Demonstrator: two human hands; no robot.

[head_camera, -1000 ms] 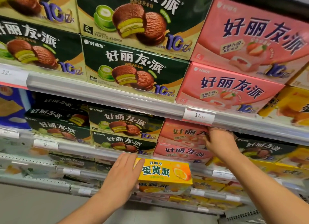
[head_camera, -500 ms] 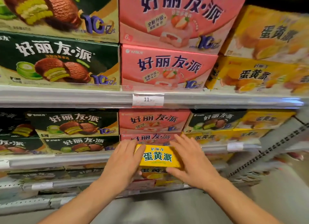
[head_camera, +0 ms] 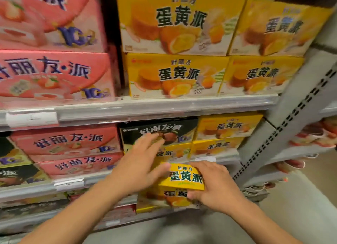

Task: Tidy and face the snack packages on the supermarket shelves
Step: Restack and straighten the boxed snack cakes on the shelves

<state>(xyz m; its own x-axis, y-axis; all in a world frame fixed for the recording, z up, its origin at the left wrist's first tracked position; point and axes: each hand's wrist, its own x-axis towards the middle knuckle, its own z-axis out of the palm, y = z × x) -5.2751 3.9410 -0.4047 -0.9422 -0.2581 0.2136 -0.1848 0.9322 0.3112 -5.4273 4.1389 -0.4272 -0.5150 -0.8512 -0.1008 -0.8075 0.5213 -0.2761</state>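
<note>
Nearest, the right hand [head_camera: 215, 185] grips a small yellow box [head_camera: 184, 177] held out before the shelves, thumb beneath, apparently to slot it in. Beyond, the left hand [head_camera: 140, 169], fingers spread, steadies its edge while reaching toward the dark box [head_camera: 158, 130] among the yellow boxes [head_camera: 228, 132].

Held box [head_camera: 182, 178]: yellow, dark lettering outlined white. Boxes at 10 o'clock [head_camera: 54, 76]: pink. Box at centre [head_camera: 156, 132]: black.
</note>
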